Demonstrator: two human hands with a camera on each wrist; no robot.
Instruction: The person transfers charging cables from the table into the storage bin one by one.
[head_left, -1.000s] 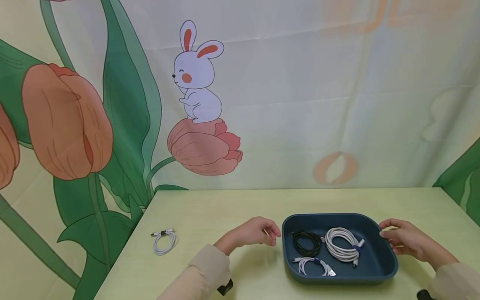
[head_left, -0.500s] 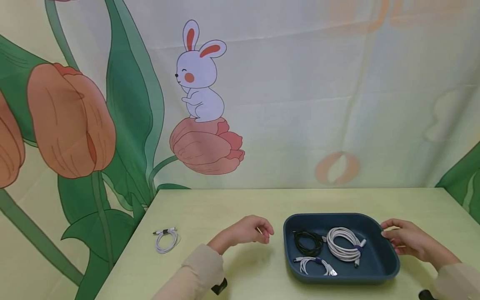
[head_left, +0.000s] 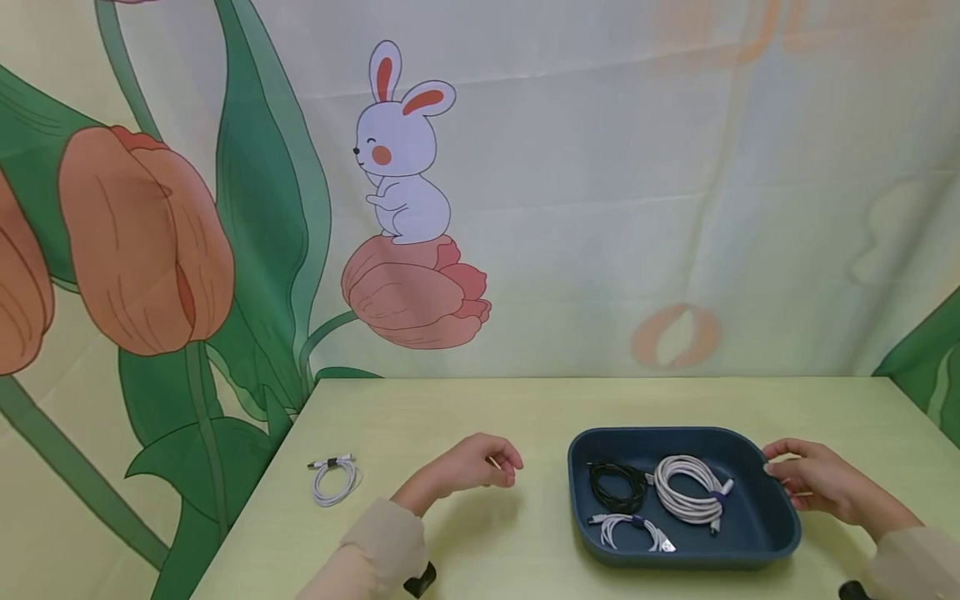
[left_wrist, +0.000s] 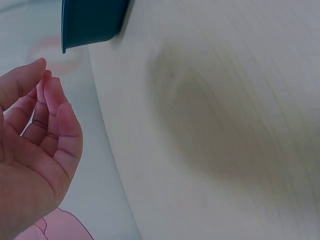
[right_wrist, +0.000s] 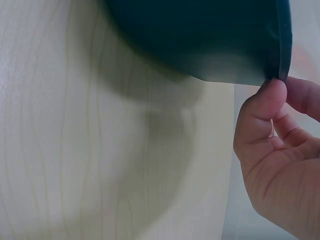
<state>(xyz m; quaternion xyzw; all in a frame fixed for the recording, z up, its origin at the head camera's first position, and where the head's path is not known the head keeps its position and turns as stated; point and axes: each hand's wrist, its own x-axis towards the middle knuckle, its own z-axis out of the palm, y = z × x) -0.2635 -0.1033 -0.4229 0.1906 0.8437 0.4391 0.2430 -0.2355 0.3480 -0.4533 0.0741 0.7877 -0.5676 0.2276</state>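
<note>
A dark blue plastic tray [head_left: 757, 500] stands at the right of the table, holding a black coiled cable [head_left: 617, 505], a thick white coiled cable [head_left: 678, 492] and a thinner white cable [head_left: 630, 523]. My right hand [head_left: 813, 479] pinches the tray's right rim; in the right wrist view the thumb [right_wrist: 270, 105] presses the rim's outer side. My left hand [head_left: 468, 467] hovers over the table left of the tray, holding nothing, fingers loosely curled. In the left wrist view the palm [left_wrist: 35, 155] shows bare. Farther left lies another white coiled cable [head_left: 333, 482] with a black tie.
The pale wood-grain table [head_left: 480, 400] ends at the back against a printed cloth [head_left: 570, 208] with a rabbit and tulips. Its left edge slants down toward me. A black wrist strap piece [head_left: 420, 581] shows under the left sleeve.
My left hand has moved left, away from the tray's left side. The right hand stays on the rim, and the cables lie as before.
</note>
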